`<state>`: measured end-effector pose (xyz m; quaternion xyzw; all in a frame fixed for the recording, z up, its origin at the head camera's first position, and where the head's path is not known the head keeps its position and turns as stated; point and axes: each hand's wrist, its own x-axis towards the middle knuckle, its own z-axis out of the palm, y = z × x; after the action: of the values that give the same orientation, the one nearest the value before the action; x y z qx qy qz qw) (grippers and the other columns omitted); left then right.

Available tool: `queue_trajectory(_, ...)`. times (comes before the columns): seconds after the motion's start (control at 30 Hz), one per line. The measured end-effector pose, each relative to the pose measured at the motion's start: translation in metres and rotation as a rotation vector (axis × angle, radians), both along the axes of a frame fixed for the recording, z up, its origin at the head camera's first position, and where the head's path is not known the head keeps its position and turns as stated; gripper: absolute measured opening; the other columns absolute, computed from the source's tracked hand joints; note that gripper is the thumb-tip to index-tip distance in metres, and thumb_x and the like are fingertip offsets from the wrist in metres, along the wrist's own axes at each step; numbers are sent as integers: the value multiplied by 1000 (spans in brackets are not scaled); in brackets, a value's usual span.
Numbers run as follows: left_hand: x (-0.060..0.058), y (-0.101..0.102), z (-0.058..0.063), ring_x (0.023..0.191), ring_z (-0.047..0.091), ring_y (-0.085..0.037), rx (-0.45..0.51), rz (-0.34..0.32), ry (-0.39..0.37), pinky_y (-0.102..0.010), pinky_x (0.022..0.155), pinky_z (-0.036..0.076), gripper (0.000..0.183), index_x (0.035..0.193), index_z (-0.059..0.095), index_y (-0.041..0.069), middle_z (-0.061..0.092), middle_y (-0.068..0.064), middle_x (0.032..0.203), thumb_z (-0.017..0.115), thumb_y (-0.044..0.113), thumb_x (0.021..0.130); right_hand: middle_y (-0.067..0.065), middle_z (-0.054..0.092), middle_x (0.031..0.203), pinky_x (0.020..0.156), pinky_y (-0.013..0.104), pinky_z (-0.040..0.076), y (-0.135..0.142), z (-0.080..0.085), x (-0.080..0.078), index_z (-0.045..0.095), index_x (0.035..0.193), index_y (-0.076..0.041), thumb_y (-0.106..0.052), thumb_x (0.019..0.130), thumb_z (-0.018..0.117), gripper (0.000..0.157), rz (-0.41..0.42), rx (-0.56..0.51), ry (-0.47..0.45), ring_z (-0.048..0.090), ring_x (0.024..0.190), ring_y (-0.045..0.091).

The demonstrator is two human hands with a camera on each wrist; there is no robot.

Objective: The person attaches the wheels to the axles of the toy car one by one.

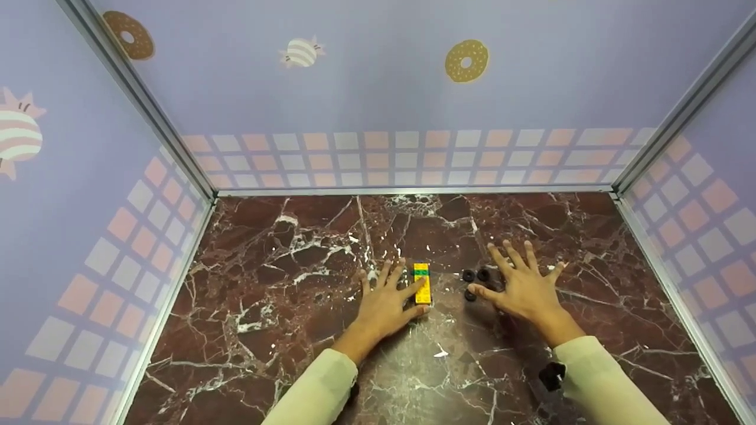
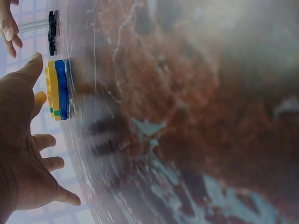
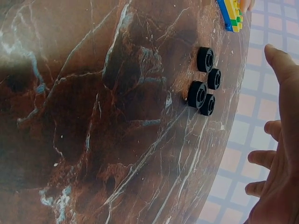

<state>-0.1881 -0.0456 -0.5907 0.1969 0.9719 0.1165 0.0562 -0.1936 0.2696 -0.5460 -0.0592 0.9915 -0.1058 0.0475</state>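
A narrow toy brick build [image 1: 422,296] lies lengthwise on the marble-patterned table, yellow with a green strip near its far end. Its blue base [image 2: 62,88] shows in the left wrist view. My left hand [image 1: 384,304] is spread just left of it, the index finger overlapping the yellow top in the head view. Several small black toy wheels [image 3: 197,94] stand close together to the right of the build. Over their right side my right hand [image 1: 525,292] is held with fingers spread, its thumb overlapping a wheel in the head view. Neither hand grips anything.
The dark red marbled tabletop [image 1: 283,330] is bounded by lilac panels at the back [image 1: 378,88], left [image 1: 53,177] and right [image 1: 720,195]. Pale metal edging [image 1: 413,191] runs along the foot of the back panel. A black object [image 1: 552,376] sits at the right sleeve's cuff.
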Motion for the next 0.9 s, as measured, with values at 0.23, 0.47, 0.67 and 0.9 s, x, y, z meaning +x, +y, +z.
queue_trajectory(0.23, -3, 5, -9, 171, 19, -43, 28, -15, 3, -85, 132, 11, 72, 167, 42, 50, 23, -13, 185, 56, 76, 102, 12, 17, 186, 111, 98, -17, -1, -2, 2, 19, 178, -28, -94, 92, 50, 113, 4, -12, -1, 0, 171, 50)
queue_trajectory(0.47, -5, 11, -8, 171, 19, -45, 44, -27, 0, -86, 132, 10, 73, 168, 40, 50, 22, -17, 184, 58, 74, 102, 12, 20, 185, 111, 96, -22, -2, -4, 4, 22, 178, -29, -94, 92, 51, 111, -7, -23, 15, 3, 171, 50)
queue_trajectory(0.67, -10, 15, -7, 170, 18, -49, 63, -29, -25, -86, 132, 10, 69, 167, 42, 50, 21, -16, 184, 57, 71, 103, 13, 20, 185, 112, 95, -21, 0, -5, 5, 24, 178, -27, -93, 93, 52, 111, -10, -19, 17, 4, 171, 52)
queue_trajectory(0.9, -13, 16, -7, 168, 20, -55, 85, -38, -31, -87, 131, 13, 67, 166, 44, 49, 24, -17, 184, 58, 69, 104, 14, 20, 185, 112, 96, -19, 1, -5, 6, 23, 178, -26, -93, 93, 52, 112, -7, -15, 13, 5, 170, 53)
